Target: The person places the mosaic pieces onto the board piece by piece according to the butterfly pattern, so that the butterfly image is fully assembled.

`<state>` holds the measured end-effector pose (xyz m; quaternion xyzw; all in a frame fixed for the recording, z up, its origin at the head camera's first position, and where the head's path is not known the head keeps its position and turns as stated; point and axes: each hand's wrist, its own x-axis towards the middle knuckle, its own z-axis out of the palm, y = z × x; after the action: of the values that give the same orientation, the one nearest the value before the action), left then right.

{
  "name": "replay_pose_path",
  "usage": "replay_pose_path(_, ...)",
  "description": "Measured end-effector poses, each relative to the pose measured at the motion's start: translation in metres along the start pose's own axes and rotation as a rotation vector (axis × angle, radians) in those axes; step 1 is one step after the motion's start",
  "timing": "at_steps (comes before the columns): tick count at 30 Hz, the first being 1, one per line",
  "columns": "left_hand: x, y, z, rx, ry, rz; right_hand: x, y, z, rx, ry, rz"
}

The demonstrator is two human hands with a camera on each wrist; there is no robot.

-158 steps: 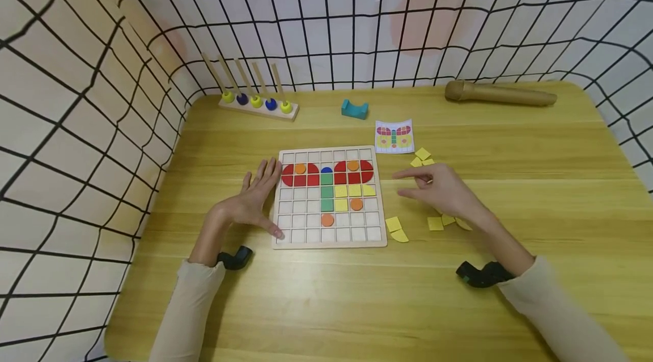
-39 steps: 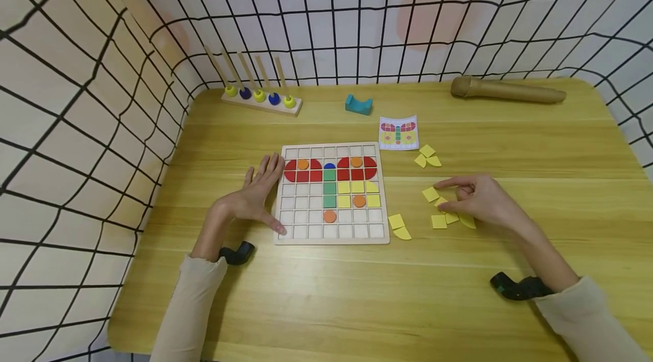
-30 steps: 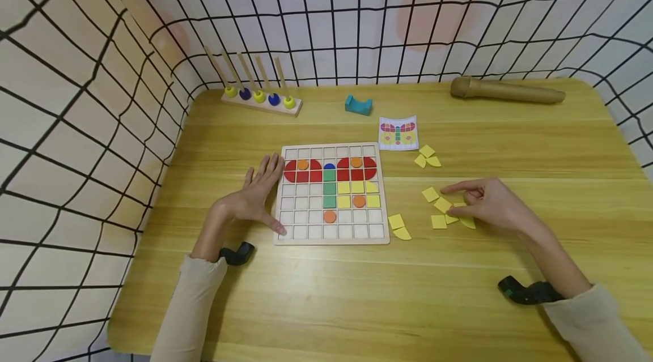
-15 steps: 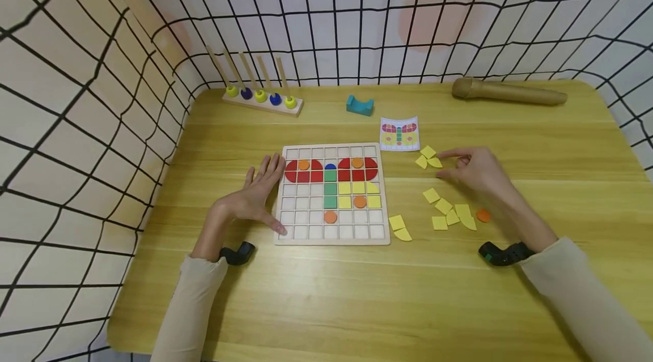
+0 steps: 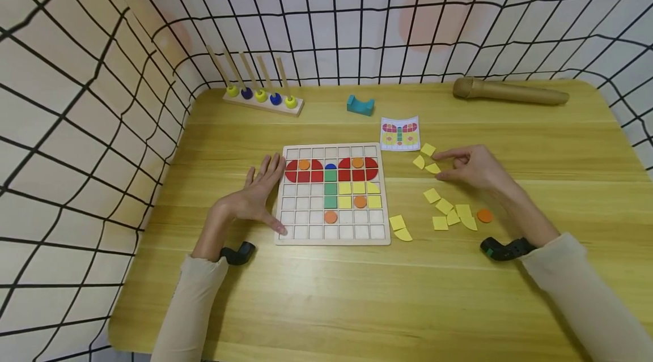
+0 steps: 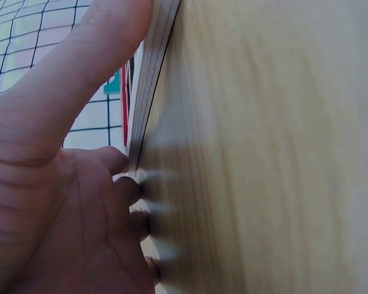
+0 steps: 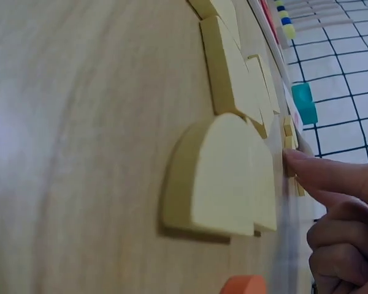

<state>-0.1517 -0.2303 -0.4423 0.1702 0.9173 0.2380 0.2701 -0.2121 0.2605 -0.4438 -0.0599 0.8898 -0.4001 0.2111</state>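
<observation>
My left hand lies spread along the left edge of the wooden grid board, with the thumb at its lower left corner. On the board sit red, green, blue, orange and yellow flat pieces. Near the picture card, my right hand has index finger and thumb extended and apart, beside a yellow square and a yellow quarter-round piece. Its thumb appears to touch the quarter-round; the other fingers are curled. In the right wrist view a fingertip meets small yellow pieces, partly hidden.
The butterfly picture card lies above the board's right corner. Several yellow pieces and an orange disc lie near my right wrist. At the back are a peg stand, a teal block and a brown microphone-shaped object.
My right hand has moved from the lower yellow group up to the one by the card, uncovering an orange disc. Those upper pieces have spread slightly apart. My left hand keeps its place.
</observation>
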Motion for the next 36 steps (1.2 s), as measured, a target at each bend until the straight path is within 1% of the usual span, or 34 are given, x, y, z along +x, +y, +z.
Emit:
replay_pose_path(3,0.0,0.001,0.0,0.004,-0.002,-0.005,0.001,0.001,0.001,0.02,0.011,0.02)
replay_pose_path(6,0.0,0.001,0.0,0.007,-0.003,-0.006,0.002,0.001,0.001,0.005,0.013,0.022)
replay_pose_path(13,0.0,0.001,0.0,0.008,-0.005,-0.007,0.006,0.004,0.002,-0.097,0.015,-0.073)
replay_pose_path(16,0.0,0.001,0.0,0.008,-0.005,-0.007,0.006,0.004,0.003,-0.12,0.013,-0.1)
replay_pose_path(19,0.0,0.0,0.0,0.0,-0.003,0.002,0.002,-0.004,0.005,-0.11,-0.011,-0.121)
replay_pose_path(21,0.0,-0.001,0.0,-0.01,-0.001,0.011,-0.002,-0.013,0.01,-0.078,-0.046,-0.147)
replay_pose_path(23,0.0,-0.002,0.0,-0.022,0.001,0.021,-0.006,-0.023,0.019,-0.037,-0.099,-0.189)
replay_pose_path(25,-0.001,-0.002,0.0,-0.029,0.002,0.026,-0.008,-0.033,0.031,-0.001,-0.168,-0.251)
replay_pose_path(27,-0.001,-0.001,0.0,-0.028,-0.001,0.024,-0.009,-0.043,0.045,0.031,-0.254,-0.315)
replay_pose_path(29,-0.002,-0.001,-0.001,-0.02,0.0,0.022,-0.007,-0.053,0.058,0.03,-0.335,-0.392)
replay_pose_path(32,-0.001,-0.001,0.0,-0.009,0.002,0.025,-0.005,-0.063,0.076,0.015,-0.453,-0.461)
replay_pose_path(34,-0.001,-0.002,0.0,-0.003,0.006,0.032,-0.004,-0.066,0.084,-0.007,-0.507,-0.477)
replay_pose_path(36,-0.001,-0.002,0.0,0.001,0.008,0.034,-0.002,-0.067,0.089,-0.026,-0.545,-0.474)
